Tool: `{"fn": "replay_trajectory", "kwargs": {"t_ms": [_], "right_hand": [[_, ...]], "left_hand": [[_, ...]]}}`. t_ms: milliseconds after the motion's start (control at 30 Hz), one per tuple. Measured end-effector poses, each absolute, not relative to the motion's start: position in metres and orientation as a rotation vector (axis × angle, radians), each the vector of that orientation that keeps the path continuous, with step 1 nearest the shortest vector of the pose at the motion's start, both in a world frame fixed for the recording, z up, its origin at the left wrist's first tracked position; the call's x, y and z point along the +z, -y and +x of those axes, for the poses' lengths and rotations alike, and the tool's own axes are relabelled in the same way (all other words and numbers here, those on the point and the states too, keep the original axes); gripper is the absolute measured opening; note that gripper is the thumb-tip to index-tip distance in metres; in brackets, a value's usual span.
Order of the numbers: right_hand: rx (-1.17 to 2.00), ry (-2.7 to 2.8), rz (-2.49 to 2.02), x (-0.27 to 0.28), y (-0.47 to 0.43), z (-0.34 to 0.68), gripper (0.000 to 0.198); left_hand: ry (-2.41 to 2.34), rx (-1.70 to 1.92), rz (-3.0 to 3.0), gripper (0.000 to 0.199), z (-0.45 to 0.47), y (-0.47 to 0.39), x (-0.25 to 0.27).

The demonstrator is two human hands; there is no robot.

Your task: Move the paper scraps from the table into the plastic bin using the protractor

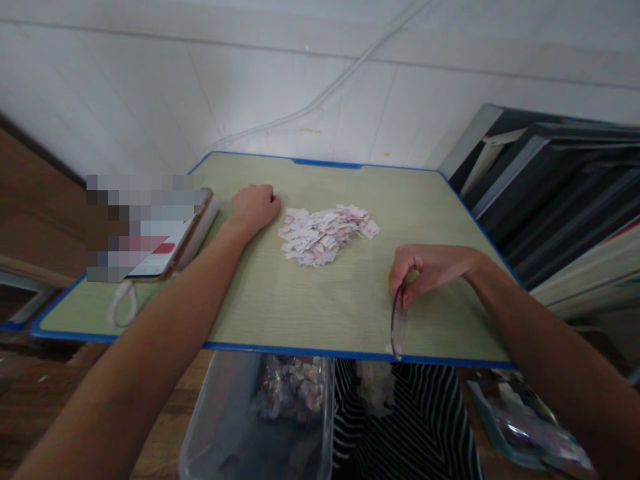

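Note:
A loose pile of small white paper pieces (325,233) with pinkish marks lies in the middle of the green tabletop (300,307). Just left of it, my left hand (256,205) rests on the table in a loose fist, with nothing visible in it. To the pile's lower right, my right hand (415,270) pinches a thin, clear, curved piece with a dark edge (397,323). Seen nearly edge-on, this piece reaches down to the table's front edge; its exact kind cannot be made out. A small whitish scrap shows at its lower end.
A phone (170,243), partly blurred out, leans at the left near a white loop (123,305). Below the table edge stands a clear plastic bin (200,427) with bagged pieces (293,387). Dark flat panels (560,180) lean at the right; a plastic packet (535,427) lies low right.

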State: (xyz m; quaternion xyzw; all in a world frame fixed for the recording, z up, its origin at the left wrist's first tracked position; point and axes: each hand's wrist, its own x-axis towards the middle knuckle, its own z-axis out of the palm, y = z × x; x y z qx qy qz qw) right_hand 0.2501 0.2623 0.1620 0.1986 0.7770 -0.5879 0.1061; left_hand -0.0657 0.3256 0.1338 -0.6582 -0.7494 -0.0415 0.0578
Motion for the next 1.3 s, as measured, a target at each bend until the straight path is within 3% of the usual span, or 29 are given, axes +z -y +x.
{"fn": "replay_trajectory", "kwargs": {"t_ms": [300,733,1300], "right_hand": [[-1.722,-2.261,0.412,0.164,-0.252,0.245,0.025],[-1.639,-2.326,0.717,0.168,-0.264,0.254,0.014],[-1.735,-2.221,0.609,0.163,-0.266,0.256,0.03]], "left_hand": [[2.269,-0.129,-2.008,0.046,-0.066,-0.325,0.135],[2.262,-0.127,-2.013,0.047,-0.066,-0.326,0.134],[2.282,-0.166,-2.011,0.046,-0.068,-0.327,0.133]]}}
